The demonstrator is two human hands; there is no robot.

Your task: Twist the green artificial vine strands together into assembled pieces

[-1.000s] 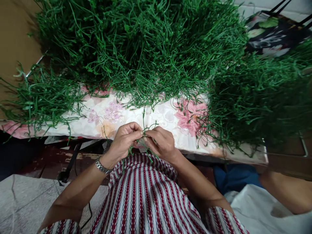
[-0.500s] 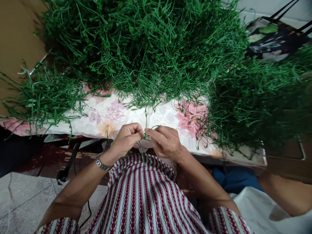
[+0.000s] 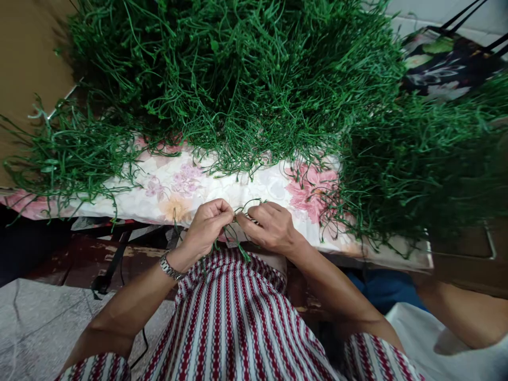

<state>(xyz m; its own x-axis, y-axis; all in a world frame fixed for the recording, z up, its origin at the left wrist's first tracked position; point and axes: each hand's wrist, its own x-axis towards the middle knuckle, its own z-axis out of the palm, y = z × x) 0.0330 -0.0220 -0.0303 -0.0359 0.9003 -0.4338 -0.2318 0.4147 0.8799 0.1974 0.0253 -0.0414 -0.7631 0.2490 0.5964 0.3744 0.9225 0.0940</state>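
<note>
Close together above the table's front edge, my two hands meet around a few thin green stems (image 3: pixel 240 248). My left hand (image 3: pixel 208 225) is closed in a pinch on them, and the ends dangle below its fingers. My right hand (image 3: pixel 272 227) is also closed, thumb and fingers pinching a stem right beside the left fingertips. Above the right knuckles curves part of a stem. Whether the stems are real or artificial I cannot tell. Beyond the hands rises a large tangled heap of similar green stems (image 3: pixel 238 79) with small knobs at their tips.
A flowered white tablecloth (image 3: pixel 246 190) covers the table. Smaller green piles lie at the left (image 3: pixel 75 159) and right (image 3: pixel 416 174). At the back right stands a dark floral bag (image 3: pixel 448 66). Another person's arm (image 3: pixel 464 312) is at the lower right, and a brown panel (image 3: pixel 32 69) stands at the left.
My right fingers have curled in, and the right hand's stem now bends over its knuckles. The upright stem seen between the hands is gone from there. My left hand has barely moved.
</note>
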